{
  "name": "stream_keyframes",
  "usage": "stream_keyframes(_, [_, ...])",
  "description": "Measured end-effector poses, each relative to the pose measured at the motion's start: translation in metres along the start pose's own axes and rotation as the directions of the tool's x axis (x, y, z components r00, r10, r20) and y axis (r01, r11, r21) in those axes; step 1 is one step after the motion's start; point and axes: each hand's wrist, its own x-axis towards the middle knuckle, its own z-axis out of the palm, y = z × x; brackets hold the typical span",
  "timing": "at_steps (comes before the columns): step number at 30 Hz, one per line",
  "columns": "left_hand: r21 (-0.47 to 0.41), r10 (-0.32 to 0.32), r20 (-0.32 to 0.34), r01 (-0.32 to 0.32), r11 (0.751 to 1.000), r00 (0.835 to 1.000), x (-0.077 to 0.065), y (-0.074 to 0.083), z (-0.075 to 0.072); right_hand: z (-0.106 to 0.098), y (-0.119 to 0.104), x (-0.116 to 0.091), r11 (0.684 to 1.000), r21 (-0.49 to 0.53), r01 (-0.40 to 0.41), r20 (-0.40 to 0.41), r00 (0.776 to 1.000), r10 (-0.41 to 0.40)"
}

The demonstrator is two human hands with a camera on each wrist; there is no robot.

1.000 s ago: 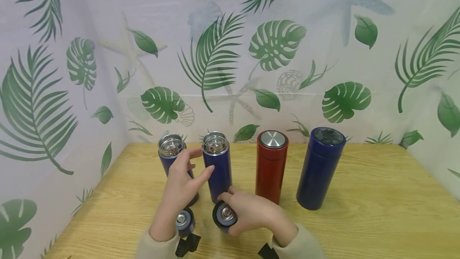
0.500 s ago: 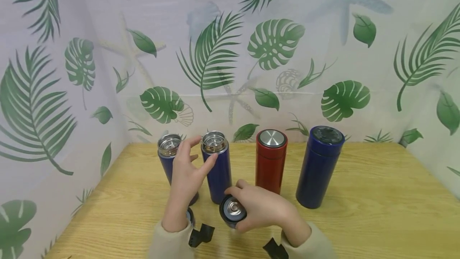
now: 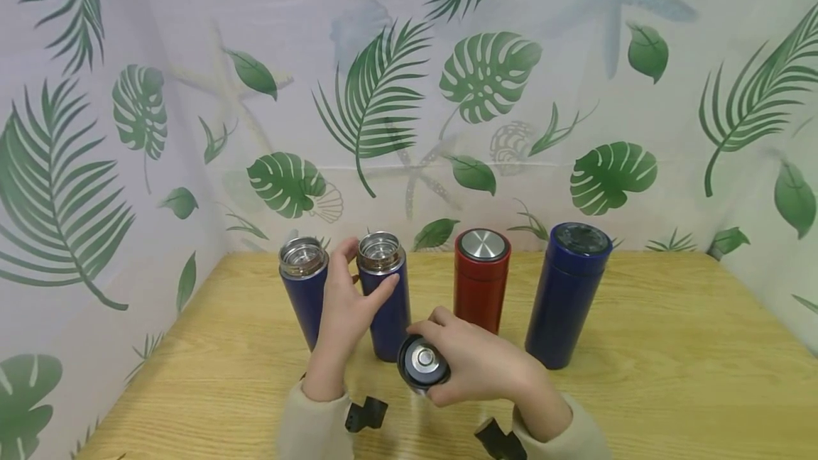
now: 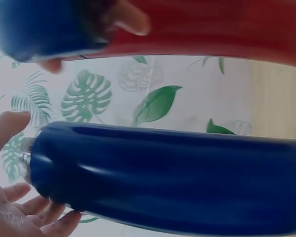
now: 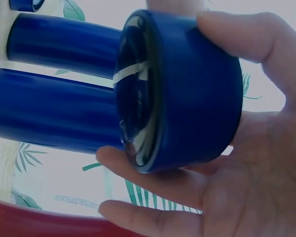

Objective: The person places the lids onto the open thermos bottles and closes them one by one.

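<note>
My right hand grips a blue vacuum-flask lid between thumb and fingers. In the head view the lid's underside with its metal centre faces up toward the camera. My left hand reaches up around the neck of a lidless blue vacuum flask, thumb and fingers spread. In the left wrist view its thumb stands apart from the flask, while the fingers lie close by the neck; contact cannot be told. Another lidless blue flask stands left of it, partly behind my left hand.
A capped red flask and a taller capped blue flask stand to the right on the wooden table. A second lid shows at the right wrist view's corner. Leaf-printed cloth hangs behind.
My right hand has moved slightly right and up with the lid. The left hand has shifted right and up to the second flask's neck, and its wrist now hides the other lid.
</note>
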Motion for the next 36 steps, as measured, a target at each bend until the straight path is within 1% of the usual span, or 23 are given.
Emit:
stream_keyframes(2, [-0.010,-0.013,0.002,0.013,1.000,1.000,0.000,-0.003,0.003,-0.001,0.000,-0.002,1.000,0.001,0.007,-0.020,1.000,-0.007])
stream_keyframes(8, [-0.014,-0.023,-0.003,0.023,1.000,1.000,0.002,-0.012,0.009,-0.003,0.000,-0.006,0.999,0.001,0.032,-0.078,0.996,-0.032])
stream_keyframes(12, [-0.025,-0.046,0.006,0.046,0.999,0.999,0.002,-0.017,0.012,-0.005,0.002,-0.008,0.998,0.004,0.059,-0.110,0.992,-0.058])
stream_keyframes(16, [-0.029,-0.048,0.020,0.048,0.998,0.999,0.003,-0.021,0.014,-0.008,0.002,-0.010,0.996,0.013,0.085,-0.141,0.987,-0.082])
stream_keyframes(21, [-0.016,-0.067,0.039,0.068,0.998,0.997,0.004,-0.022,0.012,-0.012,0.002,-0.013,0.995,0.024,0.102,-0.180,0.979,-0.096])
stream_keyframes(24, [0.001,-0.077,0.039,0.077,0.997,0.996,0.004,-0.023,0.011,-0.014,0.002,-0.014,0.995,0.031,0.094,-0.196,0.977,-0.086])
stream_keyframes(29, [0.017,-0.055,0.054,0.055,0.998,0.997,0.003,-0.023,0.007,-0.017,0.003,-0.017,0.996,0.046,0.079,-0.241,0.968,-0.065])
stream_keyframes(33, [0.018,-0.041,0.089,0.040,0.999,0.995,0.003,-0.022,0.004,-0.019,0.004,-0.020,0.996,0.031,0.079,-0.290,0.955,-0.066])
stream_keyframes(36, [0.032,-0.034,0.124,0.030,0.999,0.992,0.003,-0.020,0.000,-0.020,0.006,-0.021,0.996,0.005,0.087,-0.331,0.940,-0.080])
